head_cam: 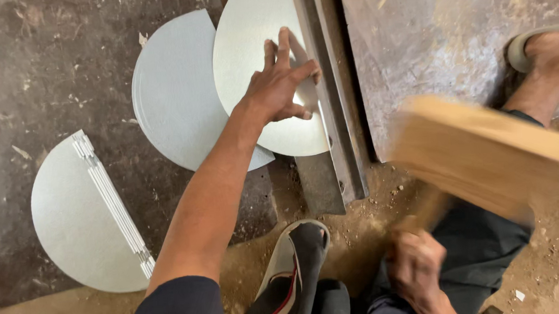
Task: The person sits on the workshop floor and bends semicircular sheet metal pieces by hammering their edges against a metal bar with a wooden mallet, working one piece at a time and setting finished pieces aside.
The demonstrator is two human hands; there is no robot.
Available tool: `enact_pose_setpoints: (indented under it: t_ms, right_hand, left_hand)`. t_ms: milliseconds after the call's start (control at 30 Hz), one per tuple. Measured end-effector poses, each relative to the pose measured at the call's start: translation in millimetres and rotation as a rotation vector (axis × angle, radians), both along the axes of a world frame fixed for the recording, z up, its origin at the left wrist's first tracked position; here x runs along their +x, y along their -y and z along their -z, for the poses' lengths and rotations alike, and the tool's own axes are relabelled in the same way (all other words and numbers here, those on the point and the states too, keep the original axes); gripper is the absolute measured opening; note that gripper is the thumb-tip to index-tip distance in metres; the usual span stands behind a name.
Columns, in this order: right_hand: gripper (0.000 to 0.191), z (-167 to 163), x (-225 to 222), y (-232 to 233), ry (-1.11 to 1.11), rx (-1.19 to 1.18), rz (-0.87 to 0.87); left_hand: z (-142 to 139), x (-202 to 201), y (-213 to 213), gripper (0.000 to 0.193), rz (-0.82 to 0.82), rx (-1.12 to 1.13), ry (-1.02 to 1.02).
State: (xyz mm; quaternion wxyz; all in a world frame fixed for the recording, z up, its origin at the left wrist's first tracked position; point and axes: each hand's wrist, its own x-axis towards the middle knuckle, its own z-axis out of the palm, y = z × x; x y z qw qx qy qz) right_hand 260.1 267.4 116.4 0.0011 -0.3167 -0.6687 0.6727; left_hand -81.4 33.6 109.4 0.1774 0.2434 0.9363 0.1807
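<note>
Biggest in view is the steel plate (456, 30) on the floor (34, 76) at upper right, with your sandalled foot (551, 56) resting on its edge. Along its left side runs the rail (332, 106), a long steel bar. Your left arm reaches across to it.

Next come the discs. The disc (250, 39) you are working lies with its right edge over the rail; your left hand (280, 84) presses flat on it, fingers spread, pinning it rather than gripping. A second disc (175, 92) lies just beside it, partly beneath. Well apart at lower left sit the folded pieces (78, 219), a stack of half-round sheets with their straight edges turned up in a ribbed line; those look finished. So I judge some of the work done, and the two flat discs left to bend.

Your right hand (418, 266) is wrapped shut on the handle of the mallet (485, 147), a wooden one, blurred with motion beside the rail.
</note>
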Motion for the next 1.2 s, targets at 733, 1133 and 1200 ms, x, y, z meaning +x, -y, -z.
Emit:
enact_pose_setpoints:
  t_ms: [733, 1133, 1200]
  right_hand:
    - [0.013, 128.8, -17.5, -48.0, -0.101, 0.316, -0.066]
    - [0.07, 108.0, -187.9, -26.4, 0.388, 0.286, -0.375]
    - [0.067, 82.3, -219.1, -7.9, 0.376, 0.354, -0.379]
  left_hand:
    - [-21.5, -15.8, 13.4, 0.093, -0.014, 0.072, 0.03]
    - [-27.4, -16.7, 22.0, 0.102, -0.015, 0.067, 0.045]
    - [-27.7, -12.4, 22.2, 0.102, -0.006, 0.055, 0.045]
